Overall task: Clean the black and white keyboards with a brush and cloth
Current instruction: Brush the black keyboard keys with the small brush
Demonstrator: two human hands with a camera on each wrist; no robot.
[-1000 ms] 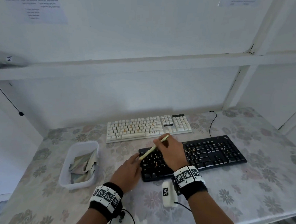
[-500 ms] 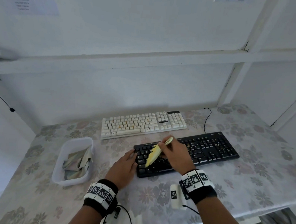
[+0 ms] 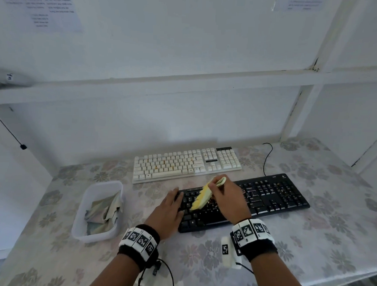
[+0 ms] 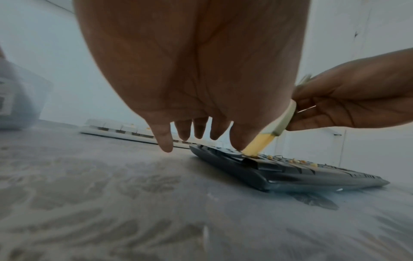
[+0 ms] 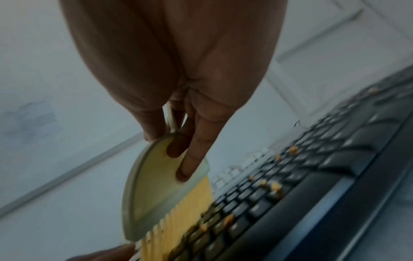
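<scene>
The black keyboard (image 3: 267, 197) lies flat near the bench's front edge, orange crumbs (image 5: 276, 186) on its keys, the yellow-bristled brush (image 3: 202, 197) tilted on its left part. The white keyboard (image 3: 186, 163) lies just behind. The crumpled cloth (image 3: 103, 212) sits in a tub towards the left edge.

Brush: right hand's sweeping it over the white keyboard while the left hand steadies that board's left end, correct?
Wrong keyboard. In the head view the right hand holds the brush with its bristles on the black keyboard, and the left hand rests on that board's left end. The white keyboard lies behind, untouched.

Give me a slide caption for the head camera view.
Right hand sweeps a yellow brush across the black keyboard while the left hand steadies it.
</scene>
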